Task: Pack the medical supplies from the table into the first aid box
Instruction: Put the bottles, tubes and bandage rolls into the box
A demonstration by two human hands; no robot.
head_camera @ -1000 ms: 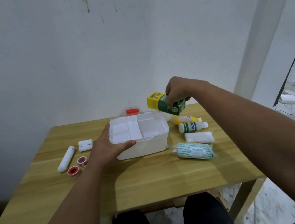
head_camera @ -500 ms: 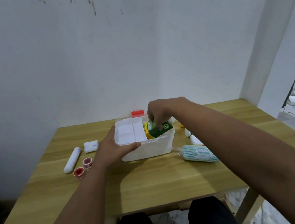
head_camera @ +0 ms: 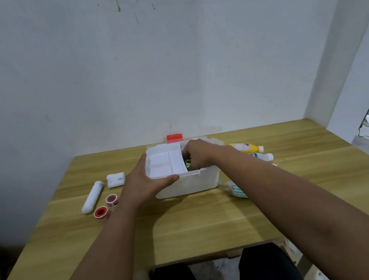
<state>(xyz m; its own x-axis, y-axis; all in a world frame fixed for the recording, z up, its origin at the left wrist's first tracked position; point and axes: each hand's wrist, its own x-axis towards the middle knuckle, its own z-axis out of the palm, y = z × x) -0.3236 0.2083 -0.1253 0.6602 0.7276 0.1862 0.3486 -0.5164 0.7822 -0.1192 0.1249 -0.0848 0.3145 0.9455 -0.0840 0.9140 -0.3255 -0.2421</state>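
The white first aid box stands open in the middle of the wooden table, with a white divided tray across its left half. My left hand grips the box's left front corner. My right hand reaches down into the box's right half, fingers closed on a green and yellow carton that is mostly hidden inside. Two small bottles, a yellow one and a white one, lie to the right of the box. A green-striped bandage pack peeks out under my right forearm.
Left of the box lie a long white roll, a short white bandage roll and two red-and-white tape rolls. The box's red latch shows at the back against the wall. The table's near edge is above my knees.
My right hand has carried the green and yellow carton from above the bottles leftward and down into the box's right half. My left hand has stayed on the box.
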